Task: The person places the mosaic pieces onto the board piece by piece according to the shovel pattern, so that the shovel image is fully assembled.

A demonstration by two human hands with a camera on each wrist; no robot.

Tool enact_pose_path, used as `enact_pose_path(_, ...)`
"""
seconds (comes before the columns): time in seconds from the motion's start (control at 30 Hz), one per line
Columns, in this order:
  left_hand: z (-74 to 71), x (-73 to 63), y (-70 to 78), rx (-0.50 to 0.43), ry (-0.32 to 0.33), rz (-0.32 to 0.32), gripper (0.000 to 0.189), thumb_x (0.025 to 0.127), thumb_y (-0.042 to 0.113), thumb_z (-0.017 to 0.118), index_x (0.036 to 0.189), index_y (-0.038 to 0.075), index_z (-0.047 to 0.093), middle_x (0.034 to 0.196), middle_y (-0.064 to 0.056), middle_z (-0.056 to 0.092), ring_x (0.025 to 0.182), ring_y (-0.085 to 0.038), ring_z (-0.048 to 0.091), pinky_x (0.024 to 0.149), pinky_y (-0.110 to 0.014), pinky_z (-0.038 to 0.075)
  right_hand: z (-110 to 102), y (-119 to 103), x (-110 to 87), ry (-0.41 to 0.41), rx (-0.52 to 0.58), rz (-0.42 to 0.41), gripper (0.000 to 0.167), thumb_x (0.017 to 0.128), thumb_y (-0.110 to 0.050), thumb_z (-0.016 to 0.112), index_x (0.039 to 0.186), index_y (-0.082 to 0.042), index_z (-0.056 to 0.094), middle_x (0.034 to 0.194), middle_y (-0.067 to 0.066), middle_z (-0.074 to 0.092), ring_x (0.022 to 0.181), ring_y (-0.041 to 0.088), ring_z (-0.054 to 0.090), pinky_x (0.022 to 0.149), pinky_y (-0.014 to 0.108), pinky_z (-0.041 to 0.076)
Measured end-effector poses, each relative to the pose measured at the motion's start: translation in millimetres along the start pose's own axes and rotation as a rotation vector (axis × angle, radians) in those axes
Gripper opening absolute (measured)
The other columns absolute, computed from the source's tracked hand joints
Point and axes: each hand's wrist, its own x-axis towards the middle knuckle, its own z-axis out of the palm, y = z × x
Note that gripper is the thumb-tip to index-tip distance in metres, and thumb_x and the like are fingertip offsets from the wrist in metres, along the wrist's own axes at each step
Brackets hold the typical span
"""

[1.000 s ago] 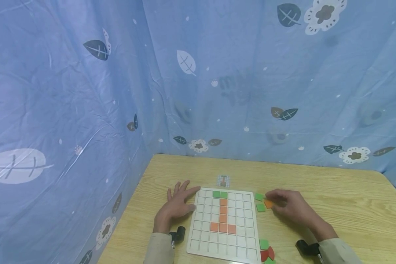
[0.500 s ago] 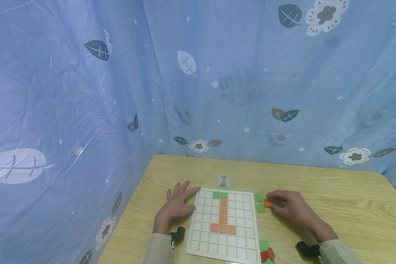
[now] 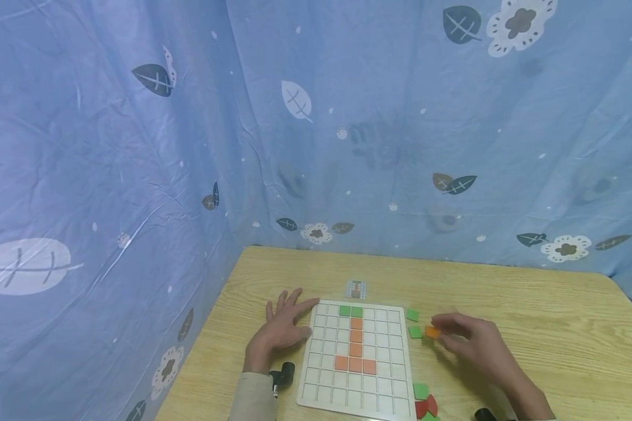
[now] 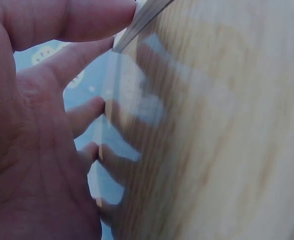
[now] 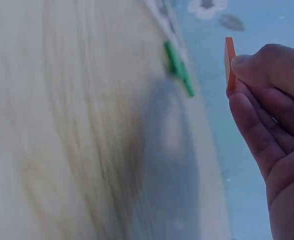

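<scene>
My right hand (image 3: 476, 342) pinches a square orange tile (image 3: 432, 331) between thumb and fingertips, to the right of a white grid board (image 3: 387, 374). In the right wrist view the orange tile (image 5: 230, 62) appears edge-on, above the table. My left hand (image 3: 281, 330) lies at the board's left side with fingers spread. Its index fingertip is at the top left corner and its thumb at the left edge; the left wrist view shows the thumb (image 4: 87, 20) against the board's edge. On the board, two green tiles (image 3: 351, 311) top an orange column (image 3: 356, 336) with a wider orange row (image 3: 355, 365) below.
Two loose green tiles (image 3: 414, 332) lie right of the board. Nearer me, more green tiles (image 3: 421, 390) and red pieces (image 3: 426, 404) sit by its lower right edge. A small pattern card (image 3: 356, 289) lies behind the board. A blue curtain (image 3: 379, 146) surrounds the wooden table (image 3: 537, 316).
My right hand has lifted the orange tile from beside the loose green tiles and drawn it slightly right and toward me. The left hand stays in place.
</scene>
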Motion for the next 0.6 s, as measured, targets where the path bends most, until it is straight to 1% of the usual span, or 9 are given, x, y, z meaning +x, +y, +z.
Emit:
enact_pose_path(0.13,0.2,-0.1,-0.7,-0.002,0.003,0.001,0.076,0.087,0.016,0.071,0.161,0.028,0.057,0.182,-0.019,0.022,0.169,-0.053,0.002,0.128,-0.081,-0.009,1,-15,-14.4,0.059,0.008,-0.006,0.033,0.088,-0.007,0.09,0.117,-0.02,0.083,0.109,-0.009,0.084,0.098,-0.003,0.075,0.085,0.022,0.065)
enact_pose_path(0.23,-0.1,-0.1,-0.1,0.0,0.004,-0.003,0.077,0.087,0.016,0.071,0.161,0.028,0.057,0.182,-0.018,0.022,0.169,-0.052,0.002,0.128,-0.08,-0.009,4,-26,-23.3,0.083,0.018,-0.019,0.035,0.086,-0.006,0.091,0.116,-0.021,0.083,0.108,-0.01,0.084,0.096,-0.004,0.075,0.082,0.022,0.065)
enact_pose_path(0.37,-0.2,-0.3,1.6,-0.001,0.004,-0.006,0.077,0.086,0.016,0.07,0.161,0.028,0.057,0.182,-0.018,0.023,0.169,-0.052,0.002,0.128,-0.08,-0.009,11,-38,-32.6,0.075,0.055,-0.014,0.036,0.085,-0.006,0.092,0.116,-0.022,0.083,0.107,-0.011,0.083,0.097,-0.004,0.075,0.081,0.022,0.065)
enact_pose_path(0.47,0.1,-0.3,1.8,-0.006,0.006,-0.003,0.077,0.086,0.016,0.071,0.161,0.028,0.057,0.182,-0.018,0.023,0.169,-0.052,0.002,0.128,-0.08,-0.009,18,-47,-37.9,0.076,0.096,-0.027,0.037,0.085,-0.004,0.091,0.116,-0.021,0.083,0.107,-0.011,0.083,0.096,-0.002,0.076,0.084,0.017,0.063)
enact_pose_path(0.6,0.0,0.1,1.2,-0.005,0.007,-0.002,0.077,0.086,0.016,0.071,0.161,0.028,0.057,0.182,-0.018,0.023,0.169,-0.053,0.002,0.128,-0.08,-0.009,28,-57,-40.6,0.082,0.148,-0.052,0.036,0.085,-0.001,0.09,0.113,-0.021,0.083,0.106,-0.011,0.083,0.096,0.0,0.077,0.086,0.014,0.061)
